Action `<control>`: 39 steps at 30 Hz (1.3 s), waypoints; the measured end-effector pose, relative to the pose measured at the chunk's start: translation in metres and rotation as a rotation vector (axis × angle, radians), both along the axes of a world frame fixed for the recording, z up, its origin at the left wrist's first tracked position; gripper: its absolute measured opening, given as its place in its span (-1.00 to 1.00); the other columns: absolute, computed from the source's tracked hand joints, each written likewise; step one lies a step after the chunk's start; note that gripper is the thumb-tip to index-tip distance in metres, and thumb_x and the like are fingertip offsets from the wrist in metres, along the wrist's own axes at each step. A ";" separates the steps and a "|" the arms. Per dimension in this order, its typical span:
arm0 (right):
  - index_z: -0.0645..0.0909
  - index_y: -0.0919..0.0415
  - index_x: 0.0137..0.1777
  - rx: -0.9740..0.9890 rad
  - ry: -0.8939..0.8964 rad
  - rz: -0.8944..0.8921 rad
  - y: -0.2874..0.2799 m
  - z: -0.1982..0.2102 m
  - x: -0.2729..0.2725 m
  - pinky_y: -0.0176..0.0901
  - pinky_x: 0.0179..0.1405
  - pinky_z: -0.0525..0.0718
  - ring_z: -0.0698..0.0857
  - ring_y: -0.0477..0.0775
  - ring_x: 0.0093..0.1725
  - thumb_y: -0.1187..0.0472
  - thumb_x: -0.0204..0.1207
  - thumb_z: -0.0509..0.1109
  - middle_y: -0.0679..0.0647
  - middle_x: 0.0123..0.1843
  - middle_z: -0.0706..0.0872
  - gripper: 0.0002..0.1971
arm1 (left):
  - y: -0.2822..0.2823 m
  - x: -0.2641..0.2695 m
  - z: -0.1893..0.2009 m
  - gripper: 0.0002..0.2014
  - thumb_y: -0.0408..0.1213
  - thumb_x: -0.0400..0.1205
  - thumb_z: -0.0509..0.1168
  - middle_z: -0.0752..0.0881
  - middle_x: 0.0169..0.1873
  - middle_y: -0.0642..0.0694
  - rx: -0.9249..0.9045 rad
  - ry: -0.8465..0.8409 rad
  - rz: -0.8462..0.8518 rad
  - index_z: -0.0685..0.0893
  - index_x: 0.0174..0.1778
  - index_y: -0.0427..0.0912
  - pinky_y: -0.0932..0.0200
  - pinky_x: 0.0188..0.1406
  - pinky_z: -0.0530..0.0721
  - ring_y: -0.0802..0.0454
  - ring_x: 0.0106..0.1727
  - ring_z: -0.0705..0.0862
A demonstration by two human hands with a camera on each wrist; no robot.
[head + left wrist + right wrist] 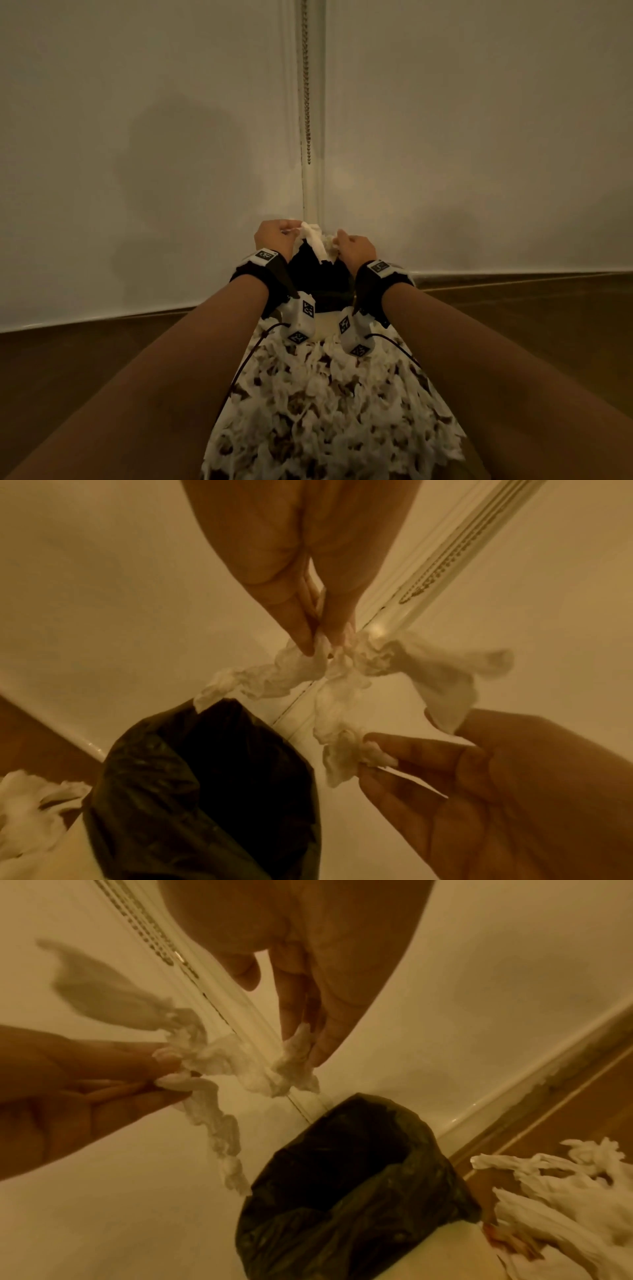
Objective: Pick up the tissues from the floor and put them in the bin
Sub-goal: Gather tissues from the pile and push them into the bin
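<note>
Crumpled white tissues hang stretched between both hands above the bin. My left hand pinches one end between thumb and fingers. My right hand pinches the other end. Loose strands dangle over the opening. The bin is pale with a black liner and stands in the wall corner, right under the hands. On the floor in front of it, between my forearms, lies a large heap of torn tissues.
Pale walls meet in a corner behind the bin, where a bead chain hangs beside a white strip. A white skirting runs along the brown wooden floor on both sides of the heap.
</note>
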State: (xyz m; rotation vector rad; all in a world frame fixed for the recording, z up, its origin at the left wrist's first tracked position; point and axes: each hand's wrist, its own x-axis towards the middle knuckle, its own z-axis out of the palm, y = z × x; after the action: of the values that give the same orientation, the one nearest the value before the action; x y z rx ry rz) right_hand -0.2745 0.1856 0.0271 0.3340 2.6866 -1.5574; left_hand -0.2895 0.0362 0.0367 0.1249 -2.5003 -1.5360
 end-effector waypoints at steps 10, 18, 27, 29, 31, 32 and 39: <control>0.55 0.30 0.35 -0.014 -0.043 -0.006 0.015 -0.049 0.011 -0.03 0.32 0.46 0.56 0.27 0.32 -0.05 0.72 -0.03 0.29 0.35 0.60 -0.49 | -0.004 0.010 -0.069 -0.51 -0.48 0.68 0.13 0.41 0.50 -0.26 0.034 -0.237 -0.175 0.35 0.55 -0.16 0.10 0.46 0.40 -0.12 0.51 0.41; 0.62 0.26 0.27 0.039 -0.071 -0.141 0.045 -0.079 0.073 -0.08 0.22 0.52 0.61 0.24 0.26 0.11 0.68 0.13 0.22 0.32 0.65 -0.65 | -0.014 0.074 -0.083 -0.72 -0.42 0.72 0.08 0.70 0.07 -0.22 0.233 -0.355 -0.159 0.61 0.26 -0.27 0.10 -0.16 0.60 -0.03 -0.01 0.68; 0.61 0.21 0.35 0.179 -0.409 -0.083 0.050 -0.161 0.164 -0.06 0.24 0.59 0.60 0.24 0.29 0.23 0.67 0.16 0.17 0.43 0.57 -0.67 | 0.000 0.167 -0.162 -0.79 -0.33 0.64 0.24 0.76 -0.01 -0.19 -0.223 -0.482 -0.314 0.71 0.12 -0.19 0.11 0.04 0.68 -0.09 0.01 0.72; 0.63 0.20 0.30 0.196 -0.468 -0.074 0.049 -0.184 0.181 -0.06 0.27 0.58 0.58 0.21 0.33 0.25 0.65 0.19 0.17 0.44 0.55 -0.70 | 0.005 0.184 -0.182 -0.81 -0.26 0.64 0.26 0.74 0.02 -0.14 -0.369 -0.526 -0.391 0.70 0.11 -0.11 0.13 0.03 0.69 -0.05 0.02 0.71; 0.63 0.17 0.28 0.202 -0.521 -0.077 0.051 -0.205 0.196 -0.05 0.25 0.59 0.60 0.21 0.31 0.23 0.63 0.22 0.18 0.40 0.59 -0.72 | 0.010 0.200 -0.202 -0.80 -0.23 0.67 0.21 0.70 0.13 -0.11 -0.511 -0.549 -0.477 0.69 0.13 -0.07 0.14 0.05 0.66 -0.02 0.09 0.68; 0.62 0.16 0.29 0.203 -0.546 -0.076 0.053 -0.214 0.202 -0.04 0.25 0.59 0.60 0.20 0.31 0.21 0.62 0.24 0.17 0.38 0.59 -0.72 | 0.013 0.207 -0.212 -0.77 -0.24 0.69 0.16 0.67 0.20 -0.10 -0.580 -0.556 -0.532 0.67 0.16 -0.06 0.13 0.09 0.65 -0.03 0.15 0.66; 0.43 0.05 0.42 0.478 -0.472 0.065 0.064 -0.248 0.217 0.08 0.37 0.47 0.41 0.26 0.42 0.09 0.58 0.30 0.16 0.44 0.45 -0.60 | 0.030 0.232 -0.260 -0.70 -0.17 0.65 0.22 0.42 0.33 -0.08 -0.770 -0.389 -0.577 0.48 0.31 0.04 0.03 0.14 0.61 -0.09 0.30 0.48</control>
State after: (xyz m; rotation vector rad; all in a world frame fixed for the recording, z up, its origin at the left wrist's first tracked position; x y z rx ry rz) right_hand -0.0571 0.2497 -0.2211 0.5345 2.6014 -0.6813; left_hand -0.0574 0.0667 -0.2232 -0.4969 -3.4547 -0.5781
